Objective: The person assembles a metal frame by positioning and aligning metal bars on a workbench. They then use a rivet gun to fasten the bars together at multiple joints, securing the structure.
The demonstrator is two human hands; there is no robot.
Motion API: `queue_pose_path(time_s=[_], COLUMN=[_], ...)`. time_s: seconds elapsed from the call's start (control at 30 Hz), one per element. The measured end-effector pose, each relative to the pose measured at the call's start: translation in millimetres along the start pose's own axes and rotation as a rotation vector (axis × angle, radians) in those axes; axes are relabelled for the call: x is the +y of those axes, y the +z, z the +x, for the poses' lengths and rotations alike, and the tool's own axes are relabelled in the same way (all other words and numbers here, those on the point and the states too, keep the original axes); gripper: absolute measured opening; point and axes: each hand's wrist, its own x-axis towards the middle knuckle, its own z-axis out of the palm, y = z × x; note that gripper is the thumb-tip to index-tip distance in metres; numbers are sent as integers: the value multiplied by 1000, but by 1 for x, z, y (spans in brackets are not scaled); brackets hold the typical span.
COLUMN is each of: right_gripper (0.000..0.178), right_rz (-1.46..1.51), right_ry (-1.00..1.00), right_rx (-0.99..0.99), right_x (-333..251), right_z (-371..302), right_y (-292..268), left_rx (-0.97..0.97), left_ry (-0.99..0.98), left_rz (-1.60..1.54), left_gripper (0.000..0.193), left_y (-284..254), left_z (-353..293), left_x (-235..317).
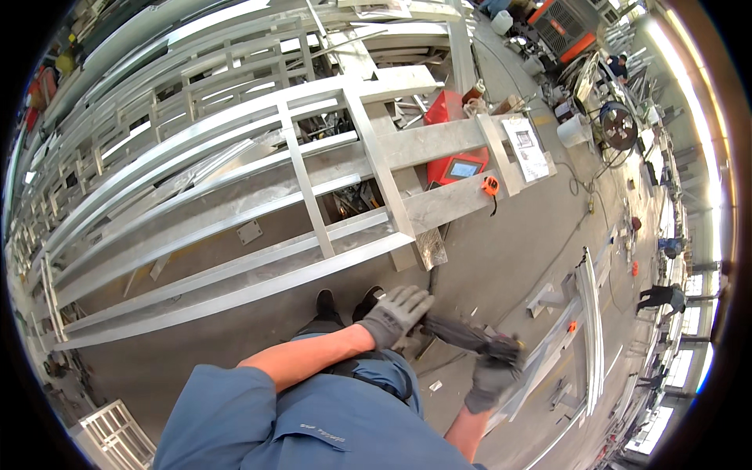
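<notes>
Our right grip [495,374], gloved in grey, curls round one end of a dark, long-bodied tool [458,335]; our left grip [398,312] lies at its other end, and we cannot tell whether it pinches anything. We have the tool low before us, apart from the table [450,207]. A pale metal frame [377,164] spans that table, with an orange tape measure [490,186] near its right edge. Open grey floor [501,254] separates us from metal lengths [591,337] farther right.

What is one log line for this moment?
left hand: near dark tool, contact unclear | right hand: holding it | nearby: metal frame, tape measure
</notes>
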Motion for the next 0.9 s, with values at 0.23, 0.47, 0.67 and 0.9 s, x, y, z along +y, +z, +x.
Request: queue_pose_path(time_s=[0.23,0.47,0.67,0.9], right_gripper=[60,33,33,33], right_rz=[14,-604,-390,-107], right_ry=[-614,-1661,-1721,-1548], right_rx=[-307,226,-98,-525], right_x=[-143,-237,-269,-285], right_z=[-44,-64,-23,62], right_y=[-6,100,196,303], left_rx=[299,494,850,327], left_ry=[61,559,781,605], left_rz=[-296,-529,-329,-395], left_gripper=[87,82,74,61], left_y=[-5,-125,-196,-227], left_z=[66,142,134,127], left_x=[50,173,218,166])
